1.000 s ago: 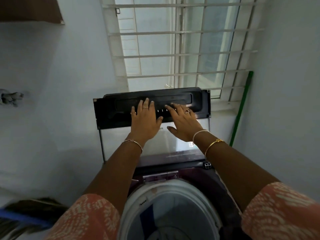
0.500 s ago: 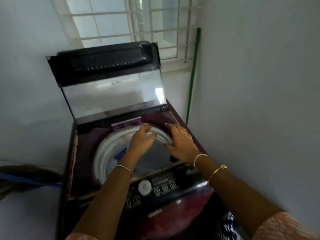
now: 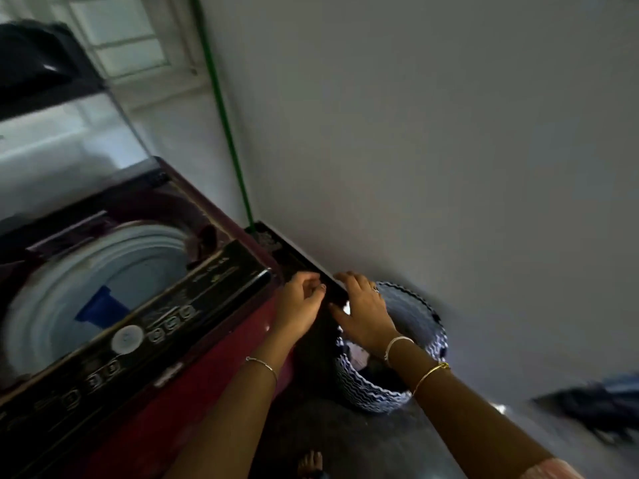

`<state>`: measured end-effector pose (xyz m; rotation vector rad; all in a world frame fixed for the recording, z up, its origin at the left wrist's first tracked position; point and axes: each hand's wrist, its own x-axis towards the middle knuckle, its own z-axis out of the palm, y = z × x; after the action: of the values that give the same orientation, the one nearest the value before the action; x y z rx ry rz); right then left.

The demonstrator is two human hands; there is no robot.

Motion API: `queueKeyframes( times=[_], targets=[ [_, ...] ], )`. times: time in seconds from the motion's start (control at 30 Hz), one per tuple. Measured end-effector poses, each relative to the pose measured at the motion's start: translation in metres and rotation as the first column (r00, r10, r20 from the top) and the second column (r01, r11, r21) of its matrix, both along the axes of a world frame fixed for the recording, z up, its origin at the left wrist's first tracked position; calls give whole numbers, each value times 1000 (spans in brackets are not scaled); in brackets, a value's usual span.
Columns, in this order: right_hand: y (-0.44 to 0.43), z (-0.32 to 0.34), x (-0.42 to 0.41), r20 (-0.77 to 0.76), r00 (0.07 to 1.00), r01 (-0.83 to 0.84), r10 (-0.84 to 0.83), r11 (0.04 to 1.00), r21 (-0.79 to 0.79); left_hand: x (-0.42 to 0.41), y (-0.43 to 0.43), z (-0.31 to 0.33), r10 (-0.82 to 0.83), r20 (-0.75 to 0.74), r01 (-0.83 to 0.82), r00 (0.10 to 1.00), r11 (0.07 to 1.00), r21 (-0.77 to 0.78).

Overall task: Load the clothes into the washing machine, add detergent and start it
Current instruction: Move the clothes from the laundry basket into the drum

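Observation:
The maroon top-load washing machine fills the left side, its glass lid standing open and its white drum showing a blue part inside. A black control panel runs along its front. To its right a blue-and-white patterned laundry basket stands on the floor with clothes partly visible inside. My left hand hovers beside the machine's right edge, fingers curled, nothing visibly in it. My right hand reaches over the basket with fingers spread, holding nothing.
A green pole leans in the corner by the barred window. The grey wall stands close on the right. Dark cloth lies on the floor at far right. A bare foot shows below.
Both hands left the raised lid, passed over the drum and swung right and down to the laundry basket. My view turned right and downward with them.

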<state>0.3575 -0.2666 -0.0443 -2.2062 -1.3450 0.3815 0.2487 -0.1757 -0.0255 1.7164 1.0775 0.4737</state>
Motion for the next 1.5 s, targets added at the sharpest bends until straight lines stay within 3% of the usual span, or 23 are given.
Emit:
queueKeyframes(
  times=[0.17,0.37,0.63,0.73,0.8,0.87,0.97,1.03,1.2,1.3,1.37,1.5],
  targets=[
    [-45,-45,51,-157,959,212,-236,965,-157,54,-20,-59,-74,-45,68,996,990,-121],
    [-76,-125,99,-269,840,386,-471,868,-313,94,-14,-148,-113,-118,64,987,931,-360],
    [-65,-260,148,-391,603,553,-696,717,-424,153,6,-287,-159,-212,29,964,859,-511],
    [-57,-329,166,-424,474,618,-772,634,-464,180,2,-347,-151,-259,-10,954,849,-529],
    [-48,-370,175,-440,438,617,-784,618,-486,195,0,-384,-198,-320,7,926,859,-512],
    [-37,-403,180,-417,484,591,-769,639,-493,206,-2,-415,-302,-395,107,867,889,-445],
    [-25,-438,185,-342,568,545,-749,653,-525,217,-4,-455,-438,-550,373,711,898,-233],
    [-21,-453,187,-334,542,535,-772,623,-571,223,-8,-473,-425,-619,453,660,883,-123],
    [-17,-468,190,-345,535,601,-771,635,-485,241,-2,-481,-330,-680,440,655,898,-11],
    [-15,-464,190,-431,525,629,-734,676,-385,248,-2,-474,-314,-541,347,781,937,-44],
    [-15,-454,189,-571,448,652,-688,688,-318,251,-8,-462,-263,-425,259,866,964,-68],
    [-22,-414,184,-914,-19,735,-405,614,-288,253,-26,-427,-130,-153,111,980,985,-131]
  ],
)
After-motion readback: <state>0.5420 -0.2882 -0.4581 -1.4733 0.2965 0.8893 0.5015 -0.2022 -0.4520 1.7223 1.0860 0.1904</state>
